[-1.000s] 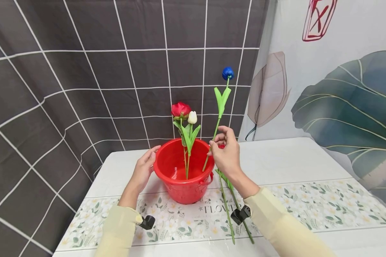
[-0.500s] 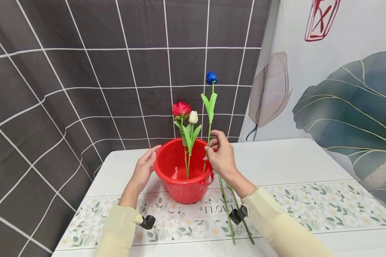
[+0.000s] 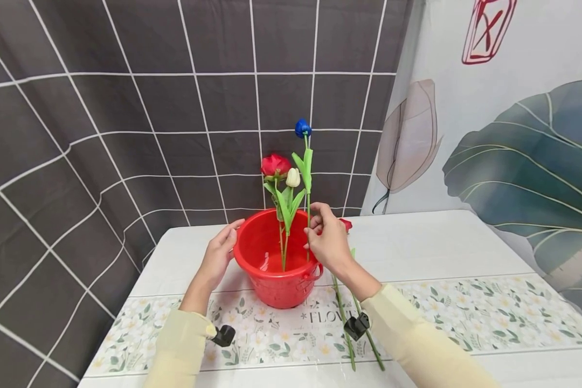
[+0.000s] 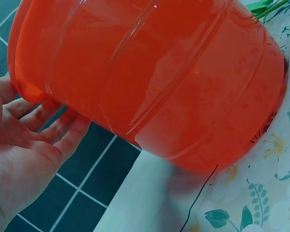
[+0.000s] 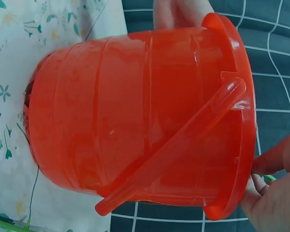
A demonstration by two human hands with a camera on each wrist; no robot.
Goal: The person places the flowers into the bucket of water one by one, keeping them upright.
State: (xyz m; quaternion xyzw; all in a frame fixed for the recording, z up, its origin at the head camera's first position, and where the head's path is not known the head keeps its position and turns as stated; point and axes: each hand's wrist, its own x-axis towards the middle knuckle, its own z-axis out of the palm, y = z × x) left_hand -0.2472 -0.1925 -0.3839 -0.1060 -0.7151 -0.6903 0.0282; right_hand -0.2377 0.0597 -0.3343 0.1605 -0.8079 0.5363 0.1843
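Observation:
My right hand (image 3: pixel 328 240) pinches the green stem of a blue artificial tulip (image 3: pixel 303 128) between thumb and fingers. The tulip stands nearly upright, its lower stem inside the red bucket (image 3: pixel 278 288), by the right wall. At the bucket's left side, my left hand (image 3: pixel 215 258) rests its fairly straight fingers against the outside near the rim; the left wrist view shows these fingers (image 4: pixel 70 128) below the lip. A red flower (image 3: pixel 275 165) and a white tulip (image 3: pixel 293 178) stand in the bucket, left of the blue one.
Right of the bucket, two green stems (image 3: pixel 345 328) lie on the table (image 3: pixel 417 237), partly hidden by my right arm. A red bloom (image 3: pixel 346 224) shows behind that hand. The bucket's handle (image 5: pixel 174 150) hangs down its side. A dark grid curtain (image 3: pixel 165 108) stands behind.
My right hand has moved left and slightly down with the blue tulip, bringing it more upright and closer to the other flowers. My left hand and the bucket have stayed nearly still.

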